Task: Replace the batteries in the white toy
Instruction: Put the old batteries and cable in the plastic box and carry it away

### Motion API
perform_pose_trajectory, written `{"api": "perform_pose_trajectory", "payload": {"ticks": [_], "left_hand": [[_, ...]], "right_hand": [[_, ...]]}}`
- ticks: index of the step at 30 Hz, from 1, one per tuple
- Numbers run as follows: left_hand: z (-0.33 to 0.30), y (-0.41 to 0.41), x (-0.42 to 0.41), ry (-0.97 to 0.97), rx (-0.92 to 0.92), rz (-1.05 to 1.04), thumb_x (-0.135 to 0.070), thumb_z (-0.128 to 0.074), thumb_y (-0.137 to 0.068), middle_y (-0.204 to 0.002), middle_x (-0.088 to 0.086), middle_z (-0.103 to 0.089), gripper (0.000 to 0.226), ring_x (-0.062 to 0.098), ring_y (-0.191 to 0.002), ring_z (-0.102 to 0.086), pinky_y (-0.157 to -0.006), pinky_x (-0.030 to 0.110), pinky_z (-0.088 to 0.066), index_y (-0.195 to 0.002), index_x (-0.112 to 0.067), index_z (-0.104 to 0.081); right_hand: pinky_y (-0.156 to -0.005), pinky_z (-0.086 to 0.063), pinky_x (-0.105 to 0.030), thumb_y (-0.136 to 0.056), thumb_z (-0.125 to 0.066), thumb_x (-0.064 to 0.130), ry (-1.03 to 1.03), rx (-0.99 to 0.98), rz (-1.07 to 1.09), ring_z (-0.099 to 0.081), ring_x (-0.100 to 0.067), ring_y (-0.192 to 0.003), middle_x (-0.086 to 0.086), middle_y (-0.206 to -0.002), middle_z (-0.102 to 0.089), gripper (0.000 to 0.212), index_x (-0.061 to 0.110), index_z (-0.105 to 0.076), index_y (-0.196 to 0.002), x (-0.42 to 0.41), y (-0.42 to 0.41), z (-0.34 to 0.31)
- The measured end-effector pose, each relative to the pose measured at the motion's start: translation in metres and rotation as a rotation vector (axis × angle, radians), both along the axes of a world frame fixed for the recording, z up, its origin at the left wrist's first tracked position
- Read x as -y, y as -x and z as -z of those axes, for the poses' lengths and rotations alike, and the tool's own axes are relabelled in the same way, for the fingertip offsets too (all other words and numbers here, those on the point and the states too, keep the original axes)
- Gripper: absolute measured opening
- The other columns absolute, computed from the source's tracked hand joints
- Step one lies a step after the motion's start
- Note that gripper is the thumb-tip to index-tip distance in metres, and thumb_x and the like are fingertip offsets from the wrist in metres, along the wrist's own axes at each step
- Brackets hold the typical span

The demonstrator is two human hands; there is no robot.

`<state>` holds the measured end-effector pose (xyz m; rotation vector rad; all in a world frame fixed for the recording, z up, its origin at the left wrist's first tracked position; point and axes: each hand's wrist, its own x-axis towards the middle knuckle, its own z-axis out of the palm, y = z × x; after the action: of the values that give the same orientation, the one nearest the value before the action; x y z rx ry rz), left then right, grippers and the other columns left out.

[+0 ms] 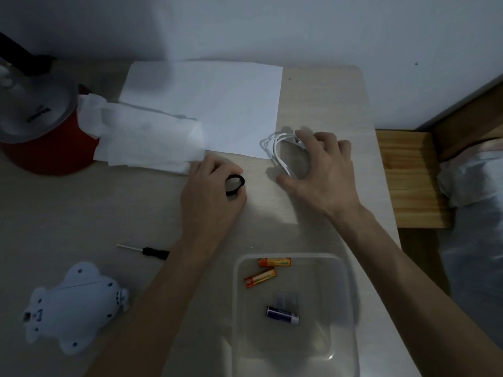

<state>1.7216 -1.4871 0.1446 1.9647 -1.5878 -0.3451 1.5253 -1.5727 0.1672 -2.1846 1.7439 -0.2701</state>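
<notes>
A pale, light-wood table is seen from above in dim light, pushed against a plain white wall. A white sheet of paper is laid at the far side, partly overlapped on its left by crumpled white tissue. A red container with a grey lid is placed at the far left. The left hand is curled around a small black ring resting on the table. The right hand is spread, fingers bent, over a coiled white cable at the paper's near right corner; a firm grip cannot be confirmed. The white toy is lying near the left front edge, well apart from both hands, with a small black-handled screwdriver beyond it. A clear plastic tray at front centre is holding two orange batteries and one dark blue battery. A wooden slatted surface is visible to the right of the table.
</notes>
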Motion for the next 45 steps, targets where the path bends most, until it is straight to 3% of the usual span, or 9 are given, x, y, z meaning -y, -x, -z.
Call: {"api": "perform_pose_trajectory", "payload": {"ticks": [8, 13, 17, 22, 28, 33, 37, 41, 45], "left_hand": [[-0.009, -0.001, -0.009, 0.055, -0.116, 0.056, -0.01, -0.077, -0.08, -0.104, -0.004, -0.063, 0.024, 0.018, -0.098, -0.061, -0.08, 0.035, -0.055, -0.102, -0.018, -0.075], [-0.053, 0.005, -0.046, 0.122, -0.219, 0.11, -0.005, -0.081, -0.081, -0.105, 0.001, -0.063, 0.026, 0.011, -0.084, -0.057, -0.074, 0.022, -0.049, -0.106, -0.014, -0.077], [-0.088, 0.013, -0.095, 0.117, -0.27, 0.191, -0.007, -0.079, -0.082, -0.105, 0.001, -0.064, 0.024, 0.012, -0.095, -0.063, -0.083, 0.018, -0.047, -0.106, -0.012, -0.077], [-0.088, 0.032, -0.142, 0.092, -0.224, 0.33, -0.016, -0.076, -0.085, -0.107, -0.003, -0.068, 0.019, 0.017, -0.1, -0.066, -0.086, 0.045, -0.05, -0.103, -0.016, -0.078], [-0.064, 0.051, -0.16, 0.131, -0.012, 0.429, -0.022, -0.079, -0.083, -0.101, -0.004, -0.074, 0.014, 0.019, -0.093, -0.073, -0.101, 0.056, -0.042, -0.096, -0.021, -0.079], [-0.058, 0.051, -0.165, 0.055, -0.035, 0.45, -0.028, -0.076, -0.082, -0.106, -0.007, -0.072, 0.017, 0.019, -0.1, -0.07, -0.106, 0.055, -0.037, -0.097, -0.02, -0.076], [-0.063, 0.04, -0.173, 0.129, -0.098, 0.362, -0.025, -0.081, -0.082, -0.11, -0.003, -0.073, 0.024, 0.022, -0.101, -0.069, -0.099, 0.052, -0.043, -0.104, -0.016, -0.079], [-0.066, 0.023, -0.182, 0.137, -0.254, 0.135, -0.019, -0.074, -0.082, -0.107, -0.001, -0.071, 0.021, 0.021, -0.104, -0.068, -0.094, 0.045, -0.052, -0.102, -0.014, -0.077], [-0.063, 0.01, -0.187, 0.05, -0.343, 0.035, -0.018, -0.07, -0.085, -0.107, -0.005, -0.068, 0.018, 0.018, -0.102, -0.066, -0.091, 0.04, -0.053, -0.102, -0.019, -0.074]], "right_hand": [[-0.089, -0.05, -0.05, -0.081, -0.068, 0.054, 0.132, -0.015, -0.004, -0.048, -0.034, -0.115, -0.012, -0.13, -0.052, 0.071, 0.028, -0.049, -0.144, -0.001, 0.001, 0.015], [-0.089, -0.056, -0.046, -0.079, -0.077, 0.049, 0.113, 0.084, -0.005, -0.056, -0.032, -0.114, -0.012, -0.126, -0.056, 0.073, 0.025, -0.054, -0.143, -0.003, 0.002, 0.011], [-0.087, -0.059, -0.047, -0.077, -0.071, 0.051, 0.117, 0.223, 0.037, -0.062, -0.029, -0.105, -0.011, -0.121, -0.057, 0.073, 0.026, -0.056, -0.144, -0.019, 0.01, -0.01], [-0.083, -0.057, -0.031, -0.077, -0.076, 0.032, 0.184, 0.317, 0.079, -0.056, -0.01, -0.095, -0.006, -0.122, -0.056, 0.069, 0.022, -0.058, -0.143, -0.075, 0.023, -0.06], [-0.078, -0.051, -0.015, -0.079, -0.081, 0.025, 0.168, 0.332, 0.102, -0.049, 0.0, -0.093, 0.003, -0.122, -0.05, 0.071, 0.023, -0.055, -0.145, -0.167, 0.037, -0.09], [-0.078, -0.046, -0.007, -0.077, -0.082, 0.027, 0.106, 0.329, 0.14, -0.053, -0.003, -0.095, 0.002, -0.123, -0.053, 0.074, 0.024, -0.055, -0.146, -0.212, 0.042, -0.078], [-0.077, -0.052, -0.017, -0.076, -0.071, 0.043, 0.067, 0.343, 0.149, -0.056, -0.007, -0.096, 0.003, -0.124, -0.053, 0.074, 0.027, -0.055, -0.146, -0.229, 0.036, -0.07], [-0.086, -0.059, -0.041, -0.076, -0.084, 0.028, 0.056, 0.295, 0.142, -0.057, -0.017, -0.111, -0.003, -0.129, -0.053, 0.076, 0.026, -0.054, -0.146, -0.237, 0.029, -0.062], [-0.085, -0.054, -0.051, -0.073, -0.087, 0.031, 0.122, 0.115, 0.089, -0.059, -0.024, -0.107, -0.008, -0.128, -0.058, 0.079, 0.025, -0.054, -0.145, -0.242, 0.021, -0.05]]}}
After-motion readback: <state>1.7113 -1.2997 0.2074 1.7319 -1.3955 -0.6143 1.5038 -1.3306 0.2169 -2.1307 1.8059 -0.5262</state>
